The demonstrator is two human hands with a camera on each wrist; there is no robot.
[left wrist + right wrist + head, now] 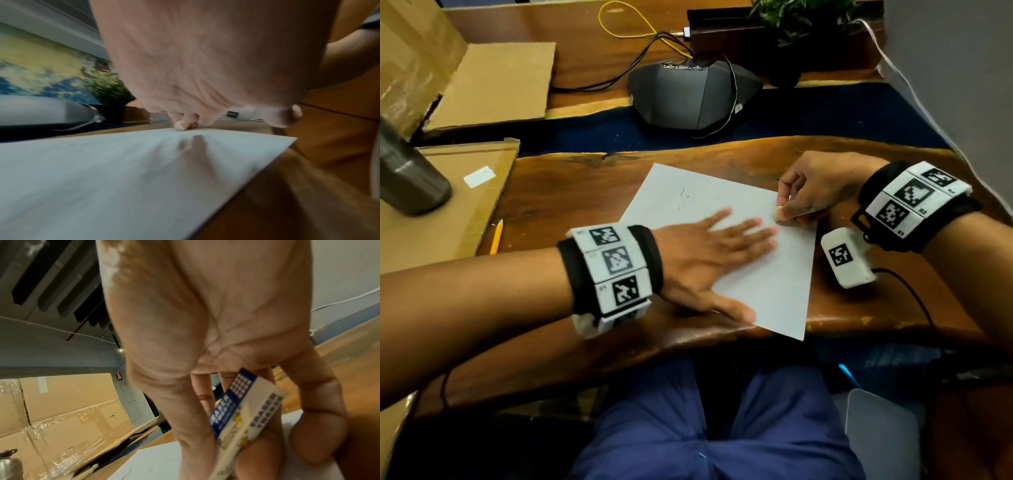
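Note:
A white sheet of paper (pixel 767 274) lies on the wooden table (pixel 592 178), with faint pencil marks near its far edge. My left hand (pixel 709 253) presses flat on the sheet, fingers straight and spread. My right hand (pixel 804 192) pinches a white eraser (pixel 779 214) in a blue and white sleeve (pixel 244 412), its tip down on the paper's right edge just beyond my left fingertips. In the left wrist view the sheet (pixel 102 178) runs under my palm (pixel 205 56), and the eraser tip (pixel 180 125) touches it.
A yellow pencil (pixel 497 236) lies left of the paper. Cardboard sheets (pixel 441 205) and a steel bottle (pixel 407 171) stand at the left. A grey conference phone (pixel 688 92) with cables sits behind, beside a potted plant (pixel 798 20). A white tagged box (pixel 847 257) hangs below my right wrist.

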